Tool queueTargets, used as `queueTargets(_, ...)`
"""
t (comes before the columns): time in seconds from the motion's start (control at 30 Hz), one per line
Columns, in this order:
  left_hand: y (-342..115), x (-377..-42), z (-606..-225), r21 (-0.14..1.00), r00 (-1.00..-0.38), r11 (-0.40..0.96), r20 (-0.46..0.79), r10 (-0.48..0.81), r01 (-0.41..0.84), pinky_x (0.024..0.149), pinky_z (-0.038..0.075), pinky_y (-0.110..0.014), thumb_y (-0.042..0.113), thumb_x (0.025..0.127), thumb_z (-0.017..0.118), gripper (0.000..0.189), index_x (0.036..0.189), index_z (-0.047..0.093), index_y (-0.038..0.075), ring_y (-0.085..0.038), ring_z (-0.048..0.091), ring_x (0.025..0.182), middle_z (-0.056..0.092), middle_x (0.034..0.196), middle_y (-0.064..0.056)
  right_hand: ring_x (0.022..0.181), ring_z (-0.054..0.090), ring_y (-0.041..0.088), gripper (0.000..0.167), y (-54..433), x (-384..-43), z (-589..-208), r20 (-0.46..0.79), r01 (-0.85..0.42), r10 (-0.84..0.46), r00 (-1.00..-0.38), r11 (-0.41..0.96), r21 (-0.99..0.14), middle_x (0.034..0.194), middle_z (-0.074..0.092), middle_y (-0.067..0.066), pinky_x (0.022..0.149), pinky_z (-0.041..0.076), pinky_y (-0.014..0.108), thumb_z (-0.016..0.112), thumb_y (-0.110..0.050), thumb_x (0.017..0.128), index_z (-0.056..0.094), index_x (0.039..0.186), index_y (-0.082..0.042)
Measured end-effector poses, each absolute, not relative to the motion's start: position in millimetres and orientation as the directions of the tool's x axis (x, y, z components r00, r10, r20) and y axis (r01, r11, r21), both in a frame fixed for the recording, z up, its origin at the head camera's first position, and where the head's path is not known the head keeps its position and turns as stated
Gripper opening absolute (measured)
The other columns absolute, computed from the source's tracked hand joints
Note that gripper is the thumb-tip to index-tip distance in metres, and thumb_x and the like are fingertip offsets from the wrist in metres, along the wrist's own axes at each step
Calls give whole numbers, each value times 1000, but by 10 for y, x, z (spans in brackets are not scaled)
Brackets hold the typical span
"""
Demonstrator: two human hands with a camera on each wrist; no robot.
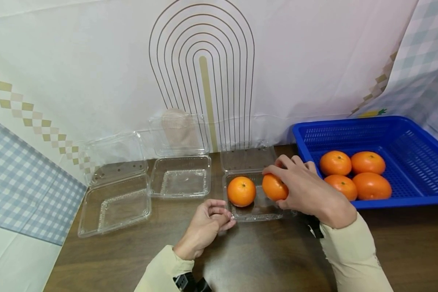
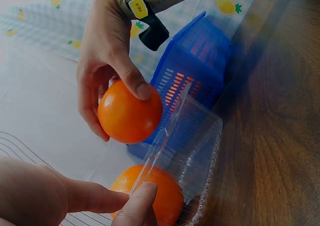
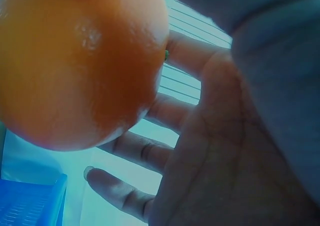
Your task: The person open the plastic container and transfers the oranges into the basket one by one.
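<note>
My right hand grips an orange between thumb and fingers, over the right half of a clear plastic clamshell box. Another orange sits in the left half of that box. With thumb and forefinger, my left hand pinches the box's near left rim, as the left wrist view shows. There, the held orange hangs above the rim, and the orange in the box is partly behind my left fingers. The right wrist view has the held orange close up against my fingers.
Two more open clear boxes, a middle one and a left one, stand to the left, lids leaning back toward the wall cloth. At right, a blue basket holds several oranges; its left edge is close to my right hand.
</note>
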State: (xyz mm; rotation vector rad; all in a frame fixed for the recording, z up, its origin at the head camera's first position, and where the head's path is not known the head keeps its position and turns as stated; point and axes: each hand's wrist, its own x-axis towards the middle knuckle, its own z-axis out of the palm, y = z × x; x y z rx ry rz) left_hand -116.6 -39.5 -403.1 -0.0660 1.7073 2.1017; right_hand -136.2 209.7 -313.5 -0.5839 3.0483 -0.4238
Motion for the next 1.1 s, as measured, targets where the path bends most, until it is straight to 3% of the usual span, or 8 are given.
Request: queueTargets(1.1, -391, -1165, -4040, 924, -908, -153, -297, 295, -352, 85, 65, -24, -16, 94, 56, 40, 130, 39, -14, -12, 62, 84, 54, 99, -11, 111, 45, 32, 67, 2210, -1331, -3046, 30, -309, -313, -949, 912, -270, 125, 54, 9, 76, 32, 42, 92, -20, 71, 64, 132, -23)
